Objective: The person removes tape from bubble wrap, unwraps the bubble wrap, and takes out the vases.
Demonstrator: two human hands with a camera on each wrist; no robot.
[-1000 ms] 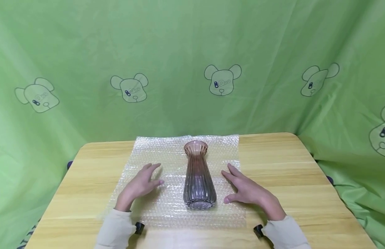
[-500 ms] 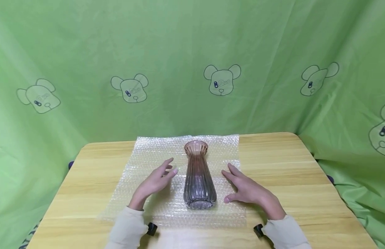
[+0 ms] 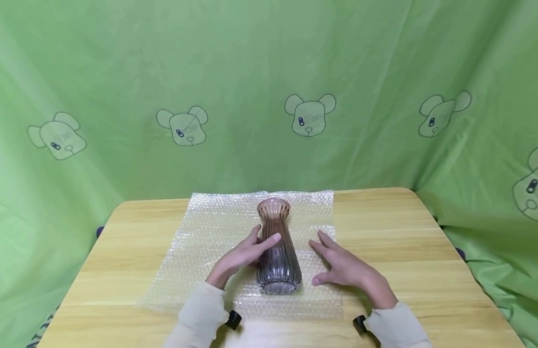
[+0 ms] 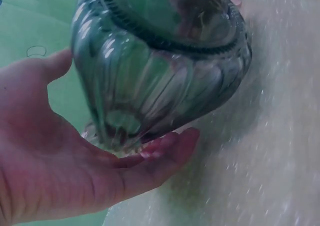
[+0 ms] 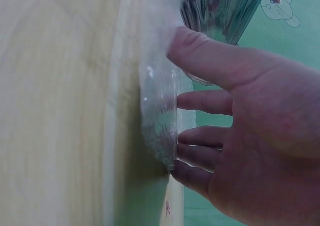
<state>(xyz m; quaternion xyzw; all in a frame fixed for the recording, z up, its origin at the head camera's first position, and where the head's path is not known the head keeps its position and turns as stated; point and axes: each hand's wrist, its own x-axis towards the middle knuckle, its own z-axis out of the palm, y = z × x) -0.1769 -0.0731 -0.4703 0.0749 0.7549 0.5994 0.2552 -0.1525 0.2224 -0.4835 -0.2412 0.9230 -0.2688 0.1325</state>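
Observation:
A ribbed glass vase, pinkish at the mouth and grey towards the base, lies on its side on a sheet of bubble wrap. Its mouth points to the far side of the table. My left hand is around the vase's left side, thumb across the top; in the left wrist view its fingers reach beneath the narrower part of the vase. To the right of the vase, my right hand has its fingers spread on the wrap. In the right wrist view the fingertips touch the bubble wrap near its edge.
The wrap lies on a light wooden table with rounded far corners. A green curtain printed with bear heads stands behind and along the sides. Black devices sit at both wrists, near the sleeves.
My left hand has moved right across the wrap, from beside the vase onto it. The right hand and the vase have stayed in place.

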